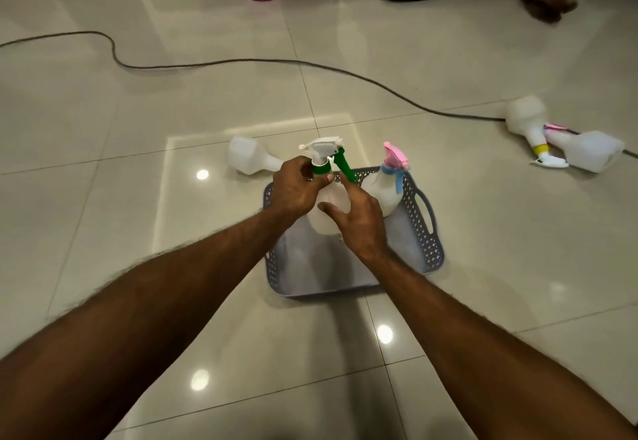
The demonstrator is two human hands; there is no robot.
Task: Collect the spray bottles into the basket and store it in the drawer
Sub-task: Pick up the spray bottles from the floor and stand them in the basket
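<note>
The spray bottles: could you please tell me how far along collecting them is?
Done: the pink-nozzle bottle stands in the basket. In hand: the left hand grips the green-collared bottle at its neck over the basket, the right hand touching it. Left: one bottle behind the basket, two on the floor at right; no drawer visible.

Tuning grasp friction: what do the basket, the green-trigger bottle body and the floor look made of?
Basket: grey moulded plastic, matte, judging by the perforated walls and loop handle.
Green-trigger bottle, held by the left hand and right hand: translucent white plastic, probably soft; its trigger is glossy green plastic.
Floor: polished beige tile, with mirror-like light spots and grout lines.
</note>
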